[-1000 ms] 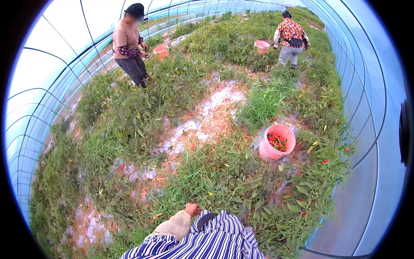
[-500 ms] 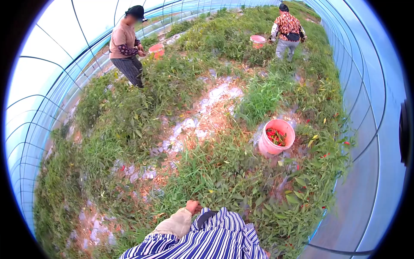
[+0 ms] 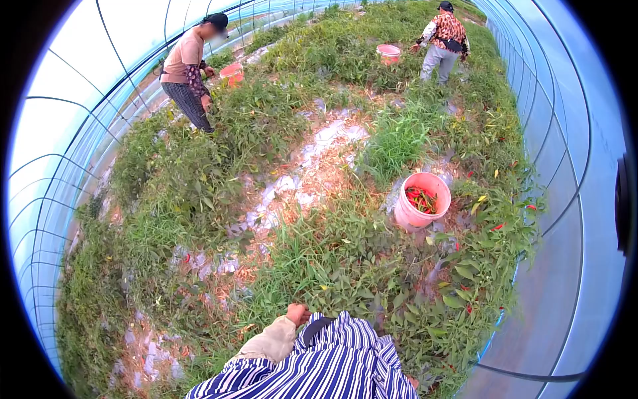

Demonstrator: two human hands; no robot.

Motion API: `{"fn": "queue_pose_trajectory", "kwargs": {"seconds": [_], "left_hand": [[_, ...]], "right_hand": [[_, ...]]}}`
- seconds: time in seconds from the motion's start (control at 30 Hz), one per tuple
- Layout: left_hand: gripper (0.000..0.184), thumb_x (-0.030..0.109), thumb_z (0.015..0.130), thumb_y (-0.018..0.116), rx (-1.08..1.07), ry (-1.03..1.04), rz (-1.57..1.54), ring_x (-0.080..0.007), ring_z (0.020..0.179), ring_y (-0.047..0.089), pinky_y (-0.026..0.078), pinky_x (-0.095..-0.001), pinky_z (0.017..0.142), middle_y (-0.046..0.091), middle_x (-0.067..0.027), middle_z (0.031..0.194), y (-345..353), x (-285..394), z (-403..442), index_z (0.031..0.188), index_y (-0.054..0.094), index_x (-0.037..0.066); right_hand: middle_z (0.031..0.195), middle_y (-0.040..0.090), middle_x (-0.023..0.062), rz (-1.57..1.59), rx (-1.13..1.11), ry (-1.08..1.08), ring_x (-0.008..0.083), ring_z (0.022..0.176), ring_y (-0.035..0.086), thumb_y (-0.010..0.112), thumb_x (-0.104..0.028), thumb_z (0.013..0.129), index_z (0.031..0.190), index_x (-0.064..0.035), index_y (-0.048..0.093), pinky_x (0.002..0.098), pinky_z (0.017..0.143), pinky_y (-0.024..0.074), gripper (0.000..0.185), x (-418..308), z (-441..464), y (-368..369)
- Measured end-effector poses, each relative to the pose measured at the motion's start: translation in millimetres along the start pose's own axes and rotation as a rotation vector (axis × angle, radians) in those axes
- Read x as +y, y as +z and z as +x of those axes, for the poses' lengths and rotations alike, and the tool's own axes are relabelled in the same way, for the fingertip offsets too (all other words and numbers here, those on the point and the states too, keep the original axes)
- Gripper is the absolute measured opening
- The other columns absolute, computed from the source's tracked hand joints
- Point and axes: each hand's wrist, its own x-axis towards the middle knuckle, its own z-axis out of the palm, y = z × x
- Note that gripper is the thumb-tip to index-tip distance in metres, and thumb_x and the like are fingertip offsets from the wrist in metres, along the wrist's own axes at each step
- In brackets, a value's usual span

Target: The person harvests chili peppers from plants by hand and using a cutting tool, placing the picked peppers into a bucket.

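Note:
My left hand (image 3: 298, 314), below a beige sleeve, is in front of my striped clothing at the lower middle. Its fingers look curled in, and whatever they may hold is hidden. Green pepper plants (image 3: 345, 286) lie just beyond it. Only a sliver of my right hand (image 3: 413, 383) shows past the striped cloth at the bottom, low beside the plants; its fingers are out of sight. A pink bucket (image 3: 407, 214) with red and green peppers (image 3: 421, 199) in it stands among the plants ahead to the right.
One person (image 3: 185, 63) stoops at the upper left near a pink bucket (image 3: 232, 74); another (image 3: 444, 41) stands farther off near a second bucket (image 3: 388, 53). Greenhouse film (image 3: 565, 286) runs along the right. Pale sheeting and straw (image 3: 319, 156) cover the middle strip.
The person at the upper left has bent forward and lowered an arm. The farther person's arm has swung outward to the left. My left hand has barely moved.

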Motion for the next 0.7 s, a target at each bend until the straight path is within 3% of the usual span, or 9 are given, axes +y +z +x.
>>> {"fn": "queue_pose_trajectory", "kwargs": {"seconds": [0.37,0.7], "left_hand": [[0.013,0.011,0.082,0.049,0.001,-0.021,-0.007,-0.0205,0.049,0.056,0.029,-0.0280,0.034,0.064,-0.0203,0.081,0.6,0.9,3.1,0.091,0.050,0.002],[0.020,0.009,0.081,0.049,-0.050,-0.030,0.078,-0.0236,0.056,0.059,0.038,-0.0321,0.039,0.064,-0.0206,0.086,4.0,4.0,9.1,0.097,0.050,-0.003]], "right_hand": [[0.079,0.064,0.0147,0.034,-0.001,-0.014,0.0230,0.065,0.059,0.060,-0.010,0.068,0.081,0.0091,0.062,0.0344,0.060,0.0469,0.023,13.3,-1.0,0.6],[0.078,0.064,0.0167,0.047,-0.004,0.002,0.0239,0.064,0.060,0.058,-0.009,0.069,0.078,0.0097,0.062,0.0349,0.060,0.0473,0.021,2.8,-8.0,0.5]]}}
